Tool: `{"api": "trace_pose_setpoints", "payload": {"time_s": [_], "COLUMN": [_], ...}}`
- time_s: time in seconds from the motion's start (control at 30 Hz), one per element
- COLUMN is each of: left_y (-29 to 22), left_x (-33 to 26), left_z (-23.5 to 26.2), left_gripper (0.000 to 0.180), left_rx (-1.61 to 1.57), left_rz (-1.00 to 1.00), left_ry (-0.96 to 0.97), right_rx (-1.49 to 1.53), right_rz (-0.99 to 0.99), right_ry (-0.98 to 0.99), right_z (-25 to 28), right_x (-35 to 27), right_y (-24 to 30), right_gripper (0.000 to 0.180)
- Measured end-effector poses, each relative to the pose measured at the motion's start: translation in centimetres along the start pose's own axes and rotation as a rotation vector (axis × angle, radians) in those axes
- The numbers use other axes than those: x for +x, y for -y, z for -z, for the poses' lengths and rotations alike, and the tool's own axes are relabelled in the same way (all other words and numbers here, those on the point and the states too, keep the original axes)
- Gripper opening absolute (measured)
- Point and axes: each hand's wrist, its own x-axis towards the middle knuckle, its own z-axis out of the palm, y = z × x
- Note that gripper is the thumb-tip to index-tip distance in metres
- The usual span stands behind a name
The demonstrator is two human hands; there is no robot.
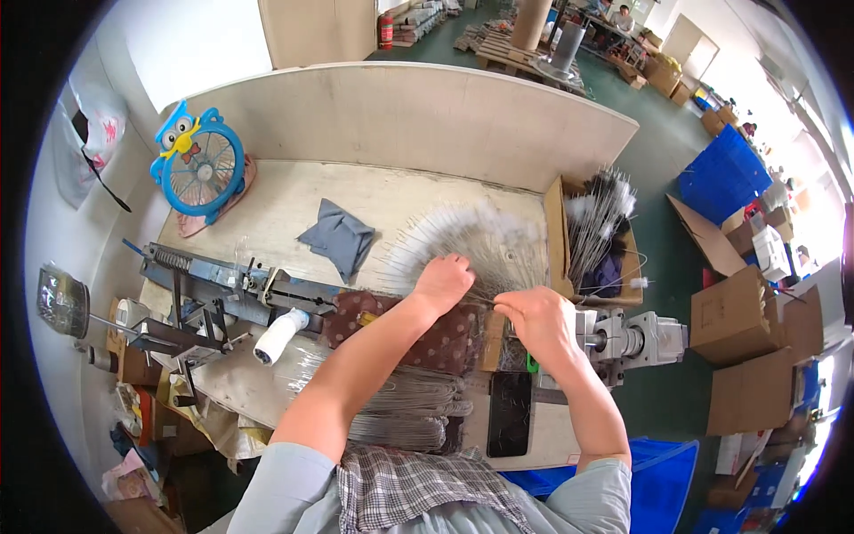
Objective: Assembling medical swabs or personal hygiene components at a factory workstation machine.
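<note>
Closest in, a black-and-white checked cloth [418, 489] covers the lap, and down at the right there's a bright blue plastic bin [663, 481] beside the worktable. On the table's near edge lies a flat, black, rectangular device [509, 414], and left of it, bundles of thin grey wire [400, 411] partly under the left forearm. A brown cloth with pale dots [431, 336] comes next, just beyond those bundles.

And here's the action! The left hand [445, 285] is curled over the stems of a wide spread of thin silvery wires with fuzzy white tips [471, 233]; whether its fingers grip any, I cannot tell. The right hand [541, 322] has thumb and forefinger pinched together on the stem ends at the near side of that spread, which fans out across the table ahead of both hands.

Off to the right, a pale metal machine [636, 340]; left, a dark metal apparatus with a coiled spring [200, 298]. Further back, a crumpled grey cloth [338, 238], an open cardboard box [558, 236] holding more tufted wires, then a blue, owl-faced fan [205, 169] near the off-white partition [400, 116]. Way beyond, a red fire extinguisher [385, 32].
</note>
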Motion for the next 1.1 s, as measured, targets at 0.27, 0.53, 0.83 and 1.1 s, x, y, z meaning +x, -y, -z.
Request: {"api": "trace_pose_setpoints", "payload": {"time_s": [0.27, 0.53, 0.83, 1.1], "left_y": [-1.8, -4.2, -4.4, -5.8], "left_x": [-3.5, -15.3, -13.4, -6.1], "left_z": [4.2, 10.5, 10.5, 11.4], "left_gripper": [0.019, 0.014, 0.025, 0.051], "left_rx": [-0.156, -0.616, -1.654, -1.865], "left_rz": [0.081, 0.253, 0.731, 0.623], "left_ry": [-0.156, -0.356, -0.18, 0.021], "right_rx": [0.071, 0.002, -0.03, 0.343], "right_rz": [-0.224, -0.167, -0.294, -0.186], "right_ry": [0.238, 0.347, 0.303, 0.499], "right_z": [0.7, 1.0, -0.1, 1.9], "right_x": [0.3, 1.2, 1.4, 0.9], "right_y": [-0.5, 0.0, 0.9, -1.4], "right_gripper": [0.015, 0.018, 0.015, 0.016]}}
